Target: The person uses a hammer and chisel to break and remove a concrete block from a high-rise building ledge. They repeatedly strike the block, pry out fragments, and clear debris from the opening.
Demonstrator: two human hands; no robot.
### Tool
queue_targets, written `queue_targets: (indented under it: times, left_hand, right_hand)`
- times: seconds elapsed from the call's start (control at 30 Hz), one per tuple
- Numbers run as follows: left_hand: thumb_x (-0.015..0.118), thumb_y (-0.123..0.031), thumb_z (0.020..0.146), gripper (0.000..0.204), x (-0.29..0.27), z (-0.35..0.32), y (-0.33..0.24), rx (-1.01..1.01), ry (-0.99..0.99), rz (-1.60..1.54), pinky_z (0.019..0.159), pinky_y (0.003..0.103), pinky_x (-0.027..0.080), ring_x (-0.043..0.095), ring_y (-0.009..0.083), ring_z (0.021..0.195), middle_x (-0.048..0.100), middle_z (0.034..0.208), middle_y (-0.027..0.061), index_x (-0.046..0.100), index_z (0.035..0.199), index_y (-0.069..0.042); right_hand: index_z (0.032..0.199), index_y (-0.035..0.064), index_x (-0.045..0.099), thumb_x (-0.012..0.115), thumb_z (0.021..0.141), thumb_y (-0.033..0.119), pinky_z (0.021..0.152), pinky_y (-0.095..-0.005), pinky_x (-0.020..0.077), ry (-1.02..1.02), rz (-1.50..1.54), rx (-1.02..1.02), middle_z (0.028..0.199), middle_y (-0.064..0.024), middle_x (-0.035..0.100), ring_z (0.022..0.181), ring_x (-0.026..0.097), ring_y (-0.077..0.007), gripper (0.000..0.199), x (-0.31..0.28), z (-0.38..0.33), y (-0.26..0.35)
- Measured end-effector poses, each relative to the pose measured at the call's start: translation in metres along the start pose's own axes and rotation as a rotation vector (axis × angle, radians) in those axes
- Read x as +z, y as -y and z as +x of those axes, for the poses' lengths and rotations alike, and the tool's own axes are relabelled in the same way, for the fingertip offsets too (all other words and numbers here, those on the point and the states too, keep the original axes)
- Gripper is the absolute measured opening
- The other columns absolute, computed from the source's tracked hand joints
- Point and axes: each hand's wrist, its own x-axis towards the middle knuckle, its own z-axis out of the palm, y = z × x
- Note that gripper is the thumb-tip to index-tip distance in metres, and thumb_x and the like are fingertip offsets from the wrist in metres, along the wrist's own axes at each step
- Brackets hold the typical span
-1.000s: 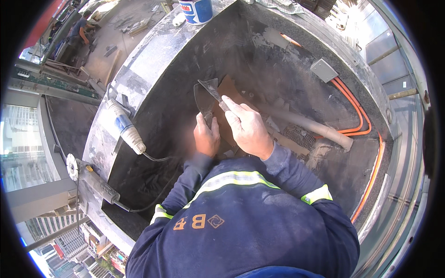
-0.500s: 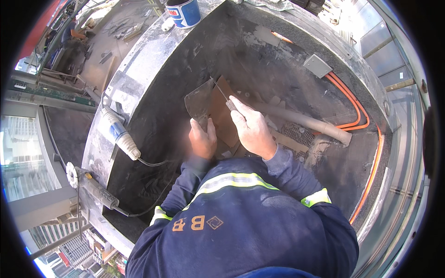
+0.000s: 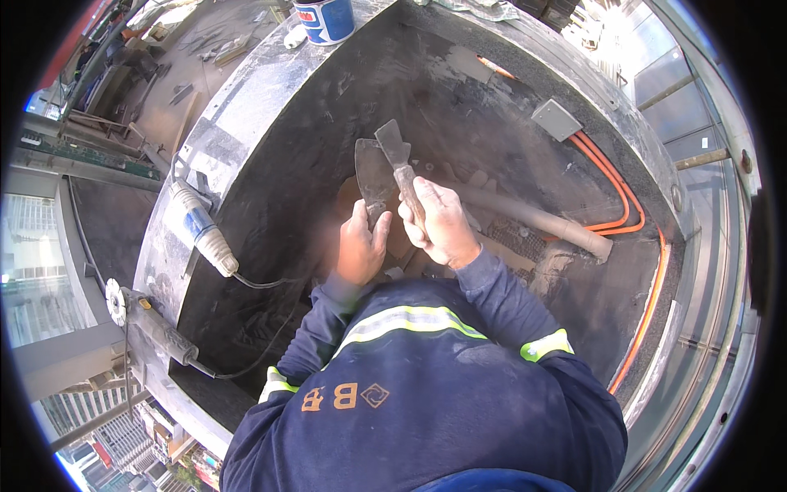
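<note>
My left hand (image 3: 361, 248) is closed round the handle of a wide putty knife (image 3: 372, 176), its grey blade pointing up and away from me. In my right hand (image 3: 445, 223) is a narrower putty knife (image 3: 395, 144) with a worn handle, gripped and tilted to the left. The two blades overlap in the picture; whether they touch I cannot tell. Both tools are held over the dark inside of a curved-walled enclosure.
On the left ledge (image 3: 221, 131) lie a blue-and-white power tool (image 3: 199, 228) and an angle grinder (image 3: 160, 330), both corded. A blue-and-white bucket (image 3: 329, 20) stands at the far corner. Right of my hands are a pipe (image 3: 541, 215), a grey box (image 3: 557, 120) and orange conduits (image 3: 616, 184).
The right-hand putty knife has turned from edge-on to showing its blade face and now crosses the left one. The left-hand blade has moved right and stands more upright.
</note>
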Motion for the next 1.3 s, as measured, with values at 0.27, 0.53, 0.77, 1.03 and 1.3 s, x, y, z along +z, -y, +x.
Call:
queue_targets:
  times: [0.27, 0.53, 0.77, 1.03, 1.3]
  left_hand:
    - [0.055, -0.016, 0.100, 0.022, 0.002, 0.002, 0.014, -0.099, 0.017, -0.070, 0.058, 0.028, 0.044, 0.051, 0.0111, 0.060, 0.055, 0.078, 0.0027, 0.059, 0.115, -0.001]
    - [0.051, -0.012, 0.101, 0.041, 0.011, 0.004, 0.012, -0.169, 0.039, -0.183, 0.081, 0.036, 0.051, 0.062, 0.0226, 0.083, 0.065, 0.096, 0.0148, 0.050, 0.138, 0.005]
    - [0.047, -0.016, 0.105, 0.038, -0.014, 0.019, 0.039, -0.228, -0.038, -0.249, 0.049, 0.019, 0.035, 0.042, 0.0011, 0.057, 0.052, 0.079, -0.0025, 0.052, 0.140, 0.000]
    - [0.054, -0.009, 0.099, 0.040, 0.009, -0.009, 0.014, 0.040, -0.066, 0.016, 0.081, 0.034, 0.050, 0.064, 0.0230, 0.087, 0.067, 0.099, 0.0151, 0.054, 0.136, 0.006]
    - [0.056, -0.015, 0.098, 0.041, 0.007, -0.007, 0.018, -0.113, 0.191, -0.112, 0.093, 0.034, 0.049, 0.067, 0.0323, 0.103, 0.068, 0.114, 0.0253, 0.056, 0.134, 0.004]
  right_hand:
    - [0.100, 0.0001, 0.060, 0.045, 0.107, 0.029, 0.043, -0.0227, 0.0395, 0.055, -0.110, -0.097, 0.073, -0.0074, 0.060, 0.047, 0.049, -0.0089, 0.033, -0.001, -0.034, 0.038]
    - [0.095, 0.0026, 0.052, 0.053, 0.101, 0.016, 0.045, -0.0248, 0.0440, -0.238, -0.468, -0.354, 0.082, -0.0051, 0.059, 0.057, 0.055, -0.0085, 0.015, -0.026, 0.034, 0.016]
    - [0.099, 0.0036, 0.051, 0.054, 0.100, 0.017, 0.041, -0.0250, 0.0400, 0.001, -0.376, -0.072, 0.078, -0.0037, 0.056, 0.051, 0.050, -0.0076, 0.014, -0.012, -0.007, -0.040]
    - [0.133, -0.0104, 0.050, 0.052, 0.089, 0.006, 0.096, -0.0434, 0.0485, -0.206, -1.036, -0.601, 0.119, -0.0344, 0.061, 0.116, 0.059, -0.0450, 0.046, -0.032, 0.061, -0.035]
    - [0.132, -0.0107, 0.051, 0.053, 0.089, 0.004, 0.096, -0.0410, 0.0490, -0.148, -1.027, -0.521, 0.121, -0.0309, 0.062, 0.113, 0.062, -0.0411, 0.045, -0.047, 0.045, -0.045]
